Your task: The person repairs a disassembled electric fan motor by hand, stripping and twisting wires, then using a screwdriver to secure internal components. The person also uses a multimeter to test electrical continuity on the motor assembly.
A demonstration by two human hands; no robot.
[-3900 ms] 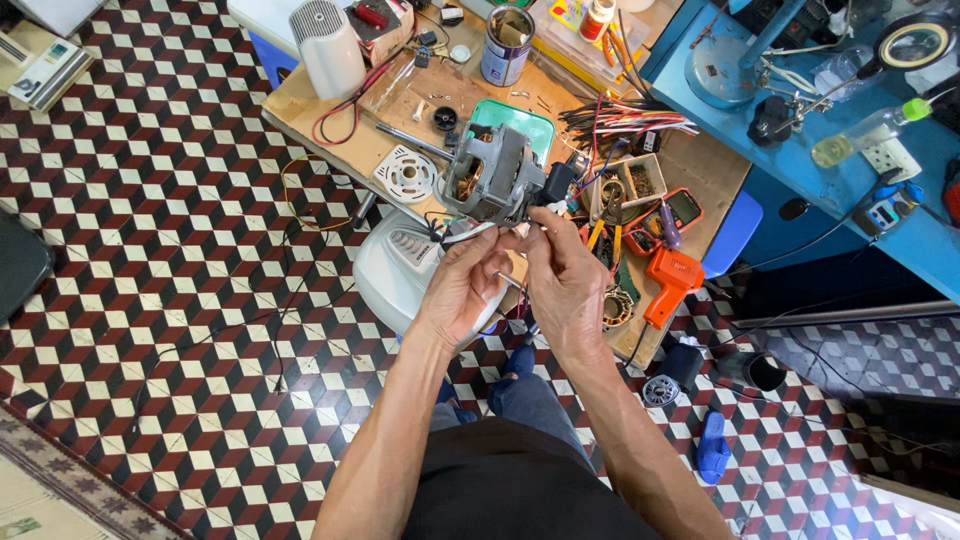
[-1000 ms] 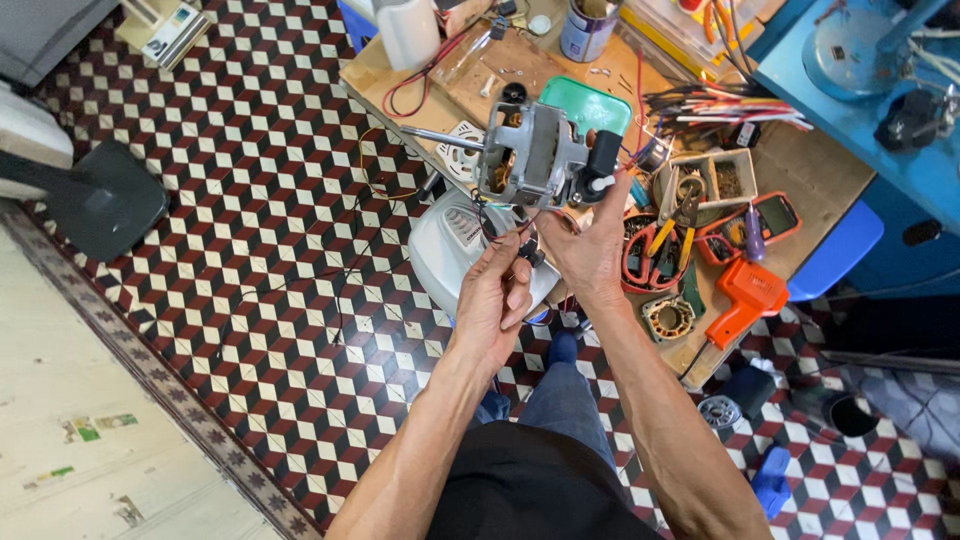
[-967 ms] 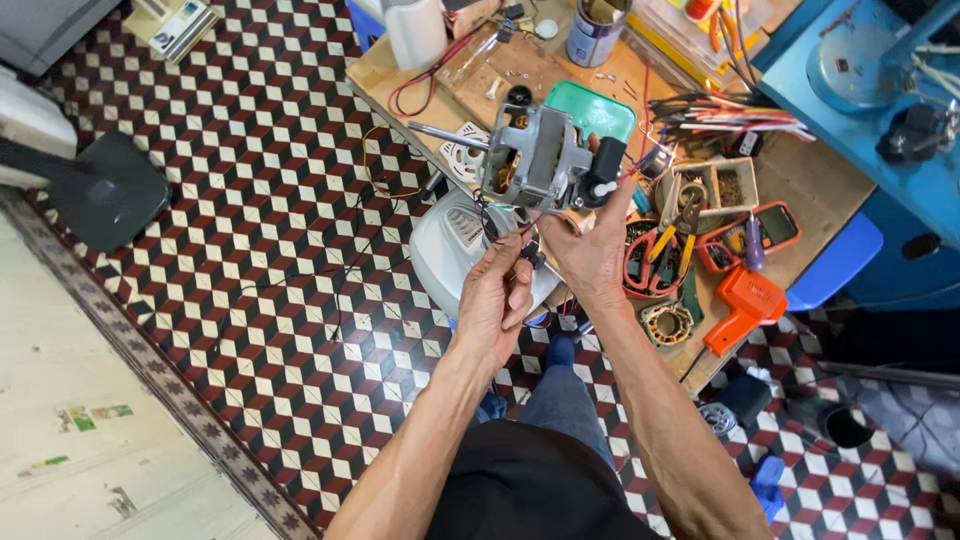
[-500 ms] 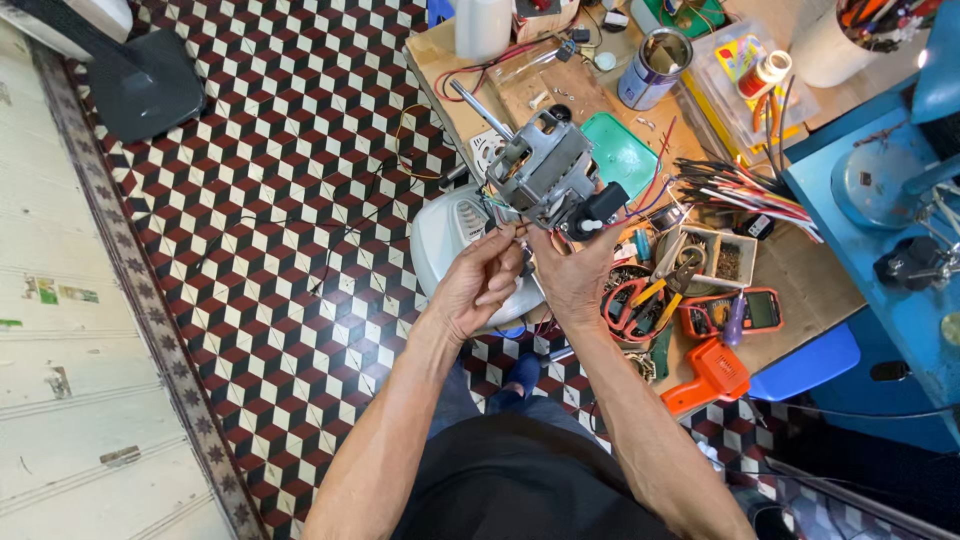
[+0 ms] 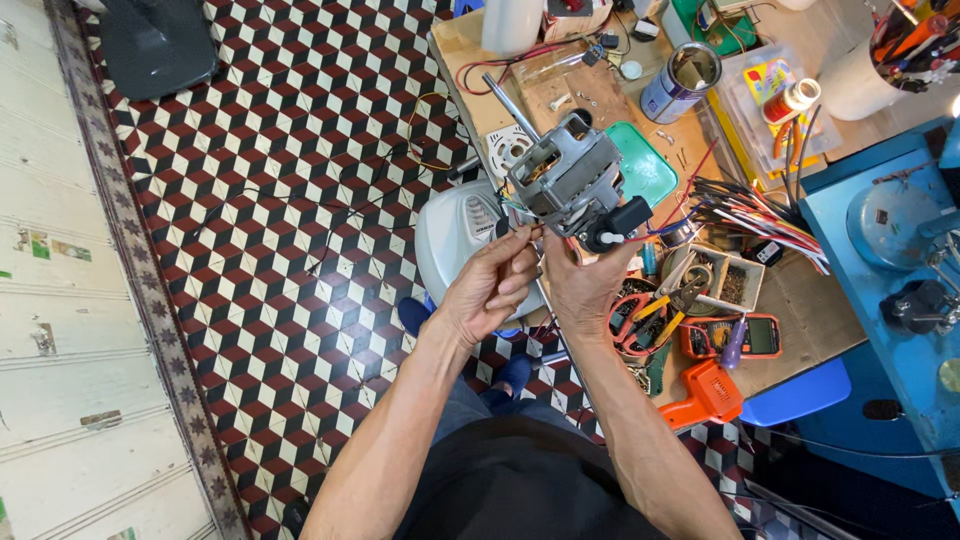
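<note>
Both forearms reach up from the bottom edge and meet over the near edge of the workbench (image 5: 800,310). The left hand (image 5: 490,290) is turned palm-in, fingers curled and drawn together, the fingertips closed on thin wires (image 5: 515,215) that come out of the motor's lower left side. The right hand (image 5: 585,285) sits just beside it, palm up and fingers bent, gripping the motor (image 5: 570,180) from underneath; most of its fingers are hidden behind the motor body, so how they lie on it cannot be told.

The motor is lifted off the bench, directly above both hands, tilted with its steel shaft (image 5: 505,100) pointing up and left. A black knob (image 5: 620,220) sticks out on its lower right side, just above the right hand's knuckles.

Below and left of the motor, behind the left hand, lies a white fan housing (image 5: 450,240) over the checkered tile floor (image 5: 280,250). A green tray (image 5: 645,165) lies on the bench just right of the motor, with a tin can (image 5: 680,80) beyond it. A bundle of coloured wires (image 5: 760,215) fans out to the right. Near the right wrist lie pliers (image 5: 650,310), a multimeter (image 5: 745,335) and an orange tool (image 5: 705,395).
</note>
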